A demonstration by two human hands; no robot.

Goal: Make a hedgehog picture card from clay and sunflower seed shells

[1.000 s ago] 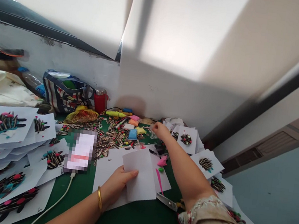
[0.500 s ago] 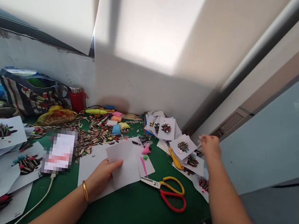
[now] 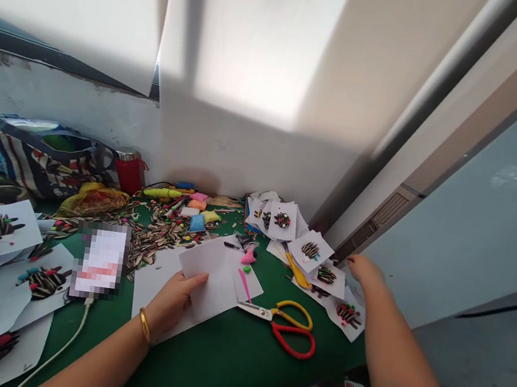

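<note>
My left hand [image 3: 172, 303] is closed on a blank white sheet of paper [image 3: 215, 289], thumb on top, holding it tilted above another white sheet [image 3: 150, 274] on the green table. My right hand [image 3: 365, 272] is stretched out past the table's right edge, beside white cards [image 3: 354, 295] with seed figures. Its fingers seem loosely apart, with nothing visible in them. Between my hands lie scissors [image 3: 266, 314] with one yellow and one red handle, a pink plastic clay tool [image 3: 243, 283], a green clay lump [image 3: 247, 270] and pink clay [image 3: 249, 256].
Striped sunflower seeds [image 3: 158, 231] and clay packets [image 3: 197, 222] spread at the back. On the left are stacked seed-picture cards [image 3: 14, 237] and a phone [image 3: 99, 261] on a white cable. A striped bag [image 3: 53, 160] and a red flask [image 3: 129, 173] stand by the wall.
My right hand has swung from the table's back to beyond its right edge. The whitish, see-through scrap it pinched is no longer visible. The view has turned right; my left hand keeps the paper.
</note>
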